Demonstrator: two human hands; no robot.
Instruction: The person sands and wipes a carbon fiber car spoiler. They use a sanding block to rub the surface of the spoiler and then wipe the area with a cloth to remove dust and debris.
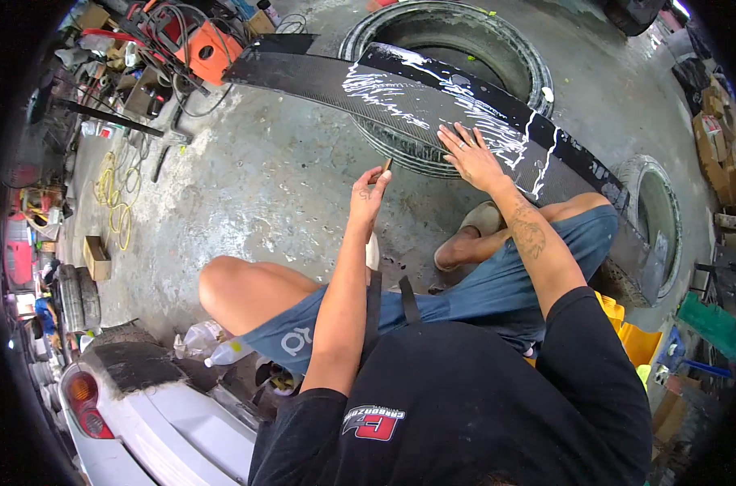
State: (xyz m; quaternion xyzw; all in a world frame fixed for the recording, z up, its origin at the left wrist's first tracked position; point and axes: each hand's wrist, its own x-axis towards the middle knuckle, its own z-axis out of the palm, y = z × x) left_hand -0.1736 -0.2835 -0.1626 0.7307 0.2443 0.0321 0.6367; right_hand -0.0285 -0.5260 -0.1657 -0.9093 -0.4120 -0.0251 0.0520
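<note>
A long, curved black panel with a carbon-fibre weave (319,77) lies across a large tyre (376,142) on the floor. White streaks and drips (473,105) of something wet-looking cover its middle. My right hand (475,162) rests flat on the panel's near edge beside the streaks, fingers spread, a ring on one finger. Left of it and off the panel, my left hand (368,198) is closed, pinching a small brown piece (387,164) that sticks up from the fingertips. That piece is too small to identify.
A second tyre (655,219) sits at the panel's right end. An orange machine with hoses (208,53) stands at far left, near a coiled yellow cord (113,194). A white car bumper with a red tail light (88,405) and a plastic bottle (228,351) are at lower left.
</note>
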